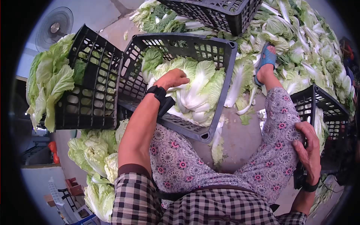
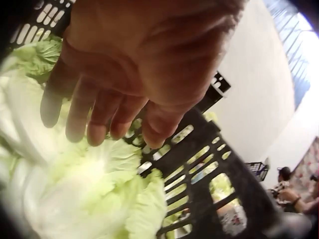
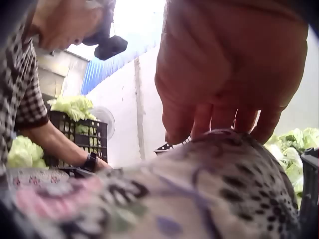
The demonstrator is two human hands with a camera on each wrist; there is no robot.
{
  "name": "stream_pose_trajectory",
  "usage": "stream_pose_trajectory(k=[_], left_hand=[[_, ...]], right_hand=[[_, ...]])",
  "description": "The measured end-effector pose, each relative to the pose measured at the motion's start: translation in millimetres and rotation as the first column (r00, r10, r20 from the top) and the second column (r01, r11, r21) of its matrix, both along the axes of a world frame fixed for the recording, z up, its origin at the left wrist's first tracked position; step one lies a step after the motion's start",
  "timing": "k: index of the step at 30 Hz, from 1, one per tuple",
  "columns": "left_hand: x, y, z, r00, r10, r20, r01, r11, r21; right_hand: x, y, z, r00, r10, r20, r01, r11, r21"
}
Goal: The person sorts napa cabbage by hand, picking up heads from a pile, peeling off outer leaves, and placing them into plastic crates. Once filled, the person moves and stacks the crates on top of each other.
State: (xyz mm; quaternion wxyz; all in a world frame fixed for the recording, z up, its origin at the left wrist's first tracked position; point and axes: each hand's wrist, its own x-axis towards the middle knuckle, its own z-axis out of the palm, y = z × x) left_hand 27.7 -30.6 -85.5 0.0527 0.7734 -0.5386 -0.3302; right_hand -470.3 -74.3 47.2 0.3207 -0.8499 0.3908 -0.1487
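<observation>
No legible text or labels anywhere

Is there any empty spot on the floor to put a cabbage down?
One bare grey patch of floor lies between the person's knees, below the tilted crate that the left hand reaches into. Everywhere else is crowded: loose cabbages cover the ground beyond the blue sandal.

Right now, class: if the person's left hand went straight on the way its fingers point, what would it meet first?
The left hand points down into the black crate; it would first meet the napa cabbage, which it probably already touches.
</observation>
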Motion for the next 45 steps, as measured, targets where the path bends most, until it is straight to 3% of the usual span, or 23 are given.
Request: stream_pose_trajectory(k=[3, 5, 8, 11, 12, 13, 15, 17, 19, 20, 21, 23, 26, 29, 32, 35, 38, 41, 42, 45], left_hand=[[40.1, 12.1, 2.9, 0.962, 0.179, 0.208, -0.222, 0.953, 0.207], [63.0, 30.2, -8.4, 0.929, 0.196, 0.313, -0.294, 0.907, 0.302], [75.4, 34.4, -19.6, 0.899, 0.307, 0.312, -0.430, 0.756, 0.493], [74.5, 21.7, -36.2, 0.899, 0.347, 0.267, -0.430, 0.815, 0.389], [66.7, 17.2, -29.7, 0.915, 0.351, 0.198, -0.390, 0.894, 0.218], [59.0, 12.7, -29.6, 0.882, 0.428, -0.196, -0.453, 0.886, -0.104], [40.4, -3.0, -3.4, 0.751, 0.291, -0.593, -0.513, 0.822, -0.246], [36.2, -5.2, 9.6, 0.500, 0.273, -0.822, -0.573, 0.816, -0.077], [63.9, 14.4, -31.8, 0.805, 0.399, -0.439, -0.474, 0.878, -0.069], [76.1, 21.9, -45.6, 0.891, 0.408, -0.199, -0.424, 0.904, -0.043], [78.5, 23.4, -43.6, 0.911, 0.411, 0.028, -0.411, 0.901, 0.138], [74.1, 39.3, -57.5, 0.771, 0.636, -0.037, -0.620, 0.762, 0.187], [71.4, 42.2, -53.8, 0.793, 0.601, -0.102, -0.573, 0.792, 0.212], [90.2, 31.4, -64.1, 0.877, 0.481, 0.002, -0.428, 0.779, 0.457], [63.0, 30.1, -45.1, 0.890, 0.456, 0.011, -0.433, 0.835, 0.340], [73.3, 38.9, -52.6, 0.760, 0.607, -0.234, -0.517, 0.781, 0.350], [68.3, 39.4, -49.6, 0.611, 0.726, -0.316, -0.666, 0.687, 0.290], [46.4, 27.5, -29.8, 0.765, 0.582, -0.274, -0.498, 0.806, 0.321], [38.5, 21.9, -33.6, 0.865, 0.489, -0.113, -0.441, 0.849, 0.292], [33.3, 16.2, -42.8, 0.856, 0.516, -0.021, -0.496, 0.834, 0.241]], right_hand=[[-2.0, -2.3, -11.3, 1.000, -0.001, -0.021, -0.001, 0.998, -0.068], [2.6, -1.0, -17.2, 1.000, -0.013, -0.027, 0.009, 0.992, -0.122], [11.5, -5.1, -19.3, 0.999, -0.036, -0.029, 0.032, 0.990, -0.137], [14.9, -13.0, -21.5, 0.999, -0.016, -0.034, 0.011, 0.991, -0.130], [16.0, -15.1, -22.4, 1.000, -0.006, -0.031, 0.002, 0.993, -0.120], [17.3, -16.4, -23.6, 1.000, 0.004, -0.028, -0.007, 0.994, -0.109], [18.7, -18.1, -25.7, 0.999, 0.015, -0.030, -0.018, 0.995, -0.100], [19.0, -17.9, -26.0, 0.999, 0.017, -0.038, -0.021, 0.993, -0.113], [18.7, -18.8, -26.2, 0.999, 0.014, -0.030, -0.017, 0.995, -0.102], [18.2, -18.7, -26.5, 1.000, 0.009, -0.027, -0.012, 0.995, -0.096], [17.8, -18.4, -26.7, 1.000, 0.007, -0.024, -0.009, 0.995, -0.095], [16.9, -18.3, -27.3, 1.000, 0.006, -0.022, -0.008, 0.996, -0.093], [16.0, -18.6, -28.6, 1.000, 0.002, -0.019, -0.004, 0.996, -0.084], [14.6, -19.6, -30.7, 1.000, -0.020, -0.008, 0.019, 0.997, -0.078], [12.6, -20.5, -33.0, 1.000, -0.017, -0.006, 0.017, 0.996, -0.082], [13.5, -19.9, -33.5, 1.000, -0.023, 0.006, 0.024, 0.997, -0.080], [14.0, -20.4, -32.5, 1.000, -0.023, 0.009, 0.023, 0.997, -0.074], [15.1, -20.8, -33.6, 1.000, -0.012, 0.027, 0.014, 0.996, -0.085], [15.8, -20.4, -33.0, 1.000, -0.012, 0.025, 0.014, 0.997, -0.072], [15.5, -20.8, -31.3, 0.999, -0.017, 0.033, 0.019, 0.998, -0.061]])
